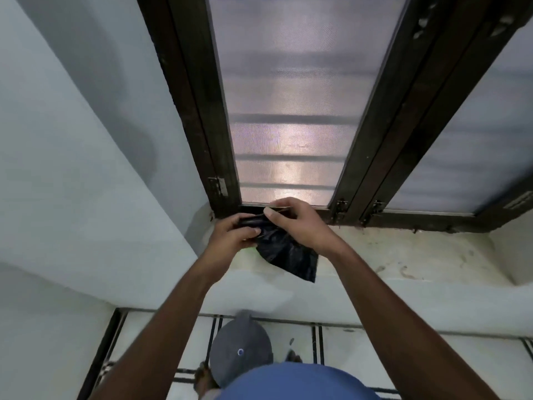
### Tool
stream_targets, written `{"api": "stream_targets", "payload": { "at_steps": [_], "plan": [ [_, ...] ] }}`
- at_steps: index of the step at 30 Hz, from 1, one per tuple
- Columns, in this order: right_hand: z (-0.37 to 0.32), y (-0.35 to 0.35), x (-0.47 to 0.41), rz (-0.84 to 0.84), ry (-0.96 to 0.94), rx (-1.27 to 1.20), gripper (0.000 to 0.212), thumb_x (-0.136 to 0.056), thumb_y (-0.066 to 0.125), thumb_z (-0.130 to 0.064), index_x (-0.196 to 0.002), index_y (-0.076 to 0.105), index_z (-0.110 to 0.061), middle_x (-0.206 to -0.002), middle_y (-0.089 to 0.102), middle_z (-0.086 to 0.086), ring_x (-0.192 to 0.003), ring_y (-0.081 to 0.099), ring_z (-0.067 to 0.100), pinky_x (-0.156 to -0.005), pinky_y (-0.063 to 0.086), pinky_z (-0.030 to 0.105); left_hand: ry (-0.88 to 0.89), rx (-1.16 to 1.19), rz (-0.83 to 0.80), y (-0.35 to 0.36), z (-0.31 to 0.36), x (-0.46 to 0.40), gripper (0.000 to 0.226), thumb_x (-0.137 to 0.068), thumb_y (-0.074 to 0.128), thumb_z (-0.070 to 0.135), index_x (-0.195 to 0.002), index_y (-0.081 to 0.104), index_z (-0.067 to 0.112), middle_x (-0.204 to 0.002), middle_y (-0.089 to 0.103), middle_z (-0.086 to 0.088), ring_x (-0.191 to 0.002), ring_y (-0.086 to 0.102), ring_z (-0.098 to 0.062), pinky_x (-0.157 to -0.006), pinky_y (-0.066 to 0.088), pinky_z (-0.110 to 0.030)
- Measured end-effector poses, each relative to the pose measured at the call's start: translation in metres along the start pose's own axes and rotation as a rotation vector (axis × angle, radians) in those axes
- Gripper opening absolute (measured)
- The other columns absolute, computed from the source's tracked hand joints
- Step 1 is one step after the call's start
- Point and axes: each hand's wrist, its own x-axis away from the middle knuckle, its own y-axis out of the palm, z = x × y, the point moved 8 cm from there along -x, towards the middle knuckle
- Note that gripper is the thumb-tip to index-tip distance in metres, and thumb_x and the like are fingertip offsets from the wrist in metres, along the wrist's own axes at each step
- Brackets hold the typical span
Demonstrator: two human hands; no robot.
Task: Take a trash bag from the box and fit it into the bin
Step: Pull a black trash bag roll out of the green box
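Observation:
Both my hands hold a black trash bag above the white window sill. My left hand grips the bunched, rolled end of the bag at the left. My right hand pinches the bag's upper edge between thumb and fingers. A loose flat corner of the bag hangs down toward the sill's front edge. A sliver of green shows under my left hand; I cannot tell whether it is the box. On the floor below stands the grey bin with its lid closed, close to my body.
A dark-framed window with frosted panes rises behind the sill. A pale wall runs along the left. White floor tiles with black lines lie around the bin. My bare feet stand beside the bin.

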Motion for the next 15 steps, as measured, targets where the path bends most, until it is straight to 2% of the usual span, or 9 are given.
{"api": "stream_targets", "payload": {
  "at_steps": [1,3,5,8,10,12,15],
  "plan": [
    [0.0,0.001,-0.001,-0.004,-0.026,0.008,0.039,-0.098,0.079,-0.059,-0.122,0.077,-0.029,-0.116,0.079,-0.005,-0.106,0.077,0.012,-0.089,0.059,0.027,-0.044,0.04,-0.012,0.002,-0.001,0.003,0.028,-0.093,0.078,0.011,-0.12,0.078,0.009,-0.113,0.081,-0.011,-0.111,0.077,-0.034,-0.099,0.061,-0.048],
    [0.003,0.002,0.0,-0.009,-0.061,0.001,0.027,-0.098,0.081,-0.055,-0.106,0.081,-0.03,-0.104,0.082,-0.006,-0.099,0.079,0.012,-0.087,0.062,0.031,-0.098,0.018,0.023,-0.001,-0.001,0.011,0.029,-0.093,0.083,0.024,-0.115,0.077,0.007,-0.107,0.081,-0.01,-0.108,0.077,-0.034,-0.097,0.061,-0.046],
    [0.006,0.003,0.003,-0.028,-0.054,-0.062,0.031,-0.092,0.086,-0.058,-0.109,0.08,-0.033,-0.109,0.082,-0.007,-0.106,0.079,0.014,-0.094,0.065,0.036,-0.075,-0.036,0.101,-0.008,0.001,0.018,0.021,-0.095,0.084,0.026,-0.103,0.075,0.009,-0.101,0.08,-0.01,-0.1,0.078,-0.03,-0.098,0.064,-0.046],
    [0.014,0.013,0.012,-0.174,0.031,-0.15,0.05,-0.085,0.092,-0.059,-0.122,0.078,-0.028,-0.116,0.085,-0.004,-0.112,0.082,0.018,-0.104,0.065,0.047,-0.044,0.06,0.183,-0.018,0.002,0.03,0.015,-0.1,0.078,0.02,-0.097,0.065,0.012,-0.096,0.077,-0.009,-0.095,0.079,-0.024,-0.101,0.064,-0.049],
    [0.014,0.019,0.02,-0.224,0.019,-0.09,0.041,-0.093,0.089,-0.05,-0.118,0.082,-0.019,-0.111,0.087,0.001,-0.106,0.084,0.021,-0.104,0.065,0.051,-0.065,0.127,0.155,-0.02,0.002,0.038,0.014,-0.102,0.075,0.023,-0.102,0.065,0.013,-0.102,0.078,-0.009,-0.098,0.079,-0.025,-0.101,0.064,-0.047],
    [0.01,0.022,0.026,-0.205,-0.017,-0.082,0.034,-0.1,0.083,-0.045,-0.114,0.082,-0.014,-0.108,0.087,0.005,-0.102,0.084,0.023,-0.103,0.065,0.051,-0.103,0.078,0.068,-0.015,0.005,0.048,0.027,-0.099,0.078,0.03,-0.116,0.07,0.011,-0.115,0.08,-0.008,-0.108,0.079,-0.025,-0.099,0.064,-0.044],
    [-0.005,0.029,0.041,-0.177,-0.091,-0.077,0.031,-0.104,0.079,-0.042,-0.111,0.081,-0.012,-0.107,0.086,0.008,-0.1,0.083,0.02,-0.097,0.065,0.041,-0.101,-0.041,-0.064,-0.007,0.01,0.064,0.036,-0.097,0.081,0.026,-0.13,0.076,0.012,-0.123,0.081,-0.013,-0.114,0.079,-0.03,-0.098,0.065,-0.045]
  ]
}}
